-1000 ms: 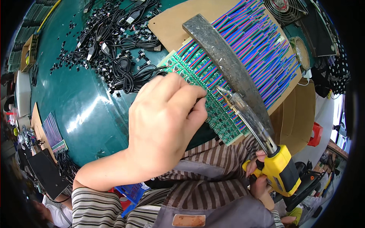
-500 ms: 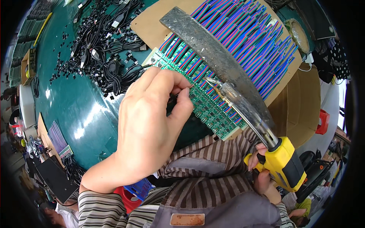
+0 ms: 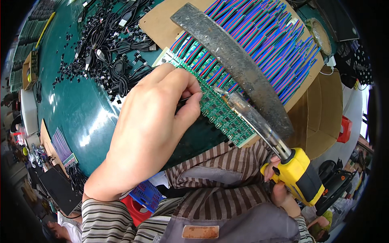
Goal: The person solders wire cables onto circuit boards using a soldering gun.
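Your soldering gun (image 3: 299, 169) shifts, bringing its tip nearer your left fingers (image 3: 192, 108), pinched, contents hidden. Your right hand (image 3: 279, 193) grips it.

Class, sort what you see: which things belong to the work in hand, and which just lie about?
In the work:
- yellow soldering gun, in the right hand
- green circuit boards, by the left hand
- coloured wires
- dark metal bar across the wires
- perhaps the heaped black cables

Apparently just lying about:
- open cardboard box
- blue basket
- red container, far right
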### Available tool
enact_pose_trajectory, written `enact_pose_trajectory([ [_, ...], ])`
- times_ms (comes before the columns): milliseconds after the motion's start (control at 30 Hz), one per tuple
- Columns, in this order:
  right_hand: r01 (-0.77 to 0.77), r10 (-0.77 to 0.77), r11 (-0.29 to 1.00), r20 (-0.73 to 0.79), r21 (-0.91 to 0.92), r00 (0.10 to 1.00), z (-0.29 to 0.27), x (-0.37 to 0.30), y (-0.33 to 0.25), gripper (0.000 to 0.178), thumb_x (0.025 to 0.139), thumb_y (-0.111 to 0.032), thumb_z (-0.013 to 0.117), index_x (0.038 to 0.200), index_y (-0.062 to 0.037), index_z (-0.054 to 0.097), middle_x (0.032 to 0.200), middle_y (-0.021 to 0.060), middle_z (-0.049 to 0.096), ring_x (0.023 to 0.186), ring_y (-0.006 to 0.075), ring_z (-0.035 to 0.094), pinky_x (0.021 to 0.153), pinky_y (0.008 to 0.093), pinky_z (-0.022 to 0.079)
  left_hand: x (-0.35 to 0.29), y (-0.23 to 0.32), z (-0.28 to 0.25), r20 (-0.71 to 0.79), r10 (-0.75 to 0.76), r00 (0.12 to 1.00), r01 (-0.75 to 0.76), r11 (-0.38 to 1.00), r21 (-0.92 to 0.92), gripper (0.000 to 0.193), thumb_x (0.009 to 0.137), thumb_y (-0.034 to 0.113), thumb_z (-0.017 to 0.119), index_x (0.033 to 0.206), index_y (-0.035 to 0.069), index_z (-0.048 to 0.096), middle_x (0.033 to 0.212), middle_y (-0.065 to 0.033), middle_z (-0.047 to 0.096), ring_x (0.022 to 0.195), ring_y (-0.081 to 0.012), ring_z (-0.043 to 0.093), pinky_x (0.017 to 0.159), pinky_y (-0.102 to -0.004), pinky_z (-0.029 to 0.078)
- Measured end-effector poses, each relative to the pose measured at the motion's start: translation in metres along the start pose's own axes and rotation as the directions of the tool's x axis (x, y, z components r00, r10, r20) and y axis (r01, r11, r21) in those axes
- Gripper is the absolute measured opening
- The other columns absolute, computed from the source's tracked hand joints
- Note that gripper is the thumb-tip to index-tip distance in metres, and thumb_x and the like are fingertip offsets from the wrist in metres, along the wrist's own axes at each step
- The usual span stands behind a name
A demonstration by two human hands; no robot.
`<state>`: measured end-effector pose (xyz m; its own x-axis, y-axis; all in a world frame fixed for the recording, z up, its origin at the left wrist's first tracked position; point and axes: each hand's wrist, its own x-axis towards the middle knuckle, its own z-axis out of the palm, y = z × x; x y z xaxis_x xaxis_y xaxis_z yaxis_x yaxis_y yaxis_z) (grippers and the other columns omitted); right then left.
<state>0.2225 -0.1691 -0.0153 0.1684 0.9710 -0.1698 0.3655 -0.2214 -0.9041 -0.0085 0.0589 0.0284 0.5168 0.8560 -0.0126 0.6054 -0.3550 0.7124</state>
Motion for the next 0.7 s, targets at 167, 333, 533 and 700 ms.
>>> enact_pose_trajectory([
  [167,-0.044,0.053,0.996,-0.109,0.080,0.993,0.009,0.002,-0.002,0.029,0.067,-0.030,0.062,0.082,-0.0053,0.066,0.087,0.0132,0.058,0.076,0.0299,0.058,0.063,0.0367,0.048,0.002,-0.001,-0.001,0.012,0.016,1.000,-0.016,1.000,0.024,0.008,0.076,0.001,0.061,0.081,-0.002,0.057,0.073,-0.0079,0.054,0.065,-0.0162,0.053,0.061,-0.0264,0.042],
  [333,0.029,-0.031,0.998,-0.040,-0.053,0.999,0.004,0.012,-0.015,0.029,0.067,-0.028,0.062,0.083,-0.0040,0.065,0.085,0.0129,0.058,0.075,0.0289,0.058,0.062,0.0356,0.047,0.005,-0.003,-0.005,0.040,0.033,0.999,-0.035,0.998,0.048,0.009,0.074,0.000,0.061,0.081,-0.003,0.056,0.073,-0.0098,0.054,0.066,-0.0189,0.055,0.062,-0.0274,0.044],
  [533,0.004,-0.005,0.999,-0.029,-0.038,1.000,0.007,0.001,-0.001,0.028,0.065,-0.025,0.063,0.084,-0.0036,0.065,0.084,0.0129,0.059,0.073,0.0284,0.059,0.061,0.0340,0.048,0.004,-0.004,-0.006,0.047,0.047,0.998,-0.048,0.998,0.040,0.008,0.073,-0.001,0.060,0.079,-0.003,0.055,0.073,-0.0102,0.055,0.065,-0.0193,0.056,0.061,-0.0281,0.045],
  [700,0.043,-0.042,0.993,0.011,-0.107,0.999,0.004,0.007,-0.008,0.027,0.064,-0.022,0.063,0.083,-0.0037,0.065,0.083,0.0125,0.060,0.072,0.0276,0.059,0.061,0.0329,0.048,0.004,-0.004,-0.006,0.053,0.043,0.998,-0.046,0.998,0.052,0.008,0.073,0.000,0.061,0.077,-0.004,0.055,0.071,-0.0106,0.055,0.065,-0.0194,0.056,0.061,-0.0285,0.045],
])
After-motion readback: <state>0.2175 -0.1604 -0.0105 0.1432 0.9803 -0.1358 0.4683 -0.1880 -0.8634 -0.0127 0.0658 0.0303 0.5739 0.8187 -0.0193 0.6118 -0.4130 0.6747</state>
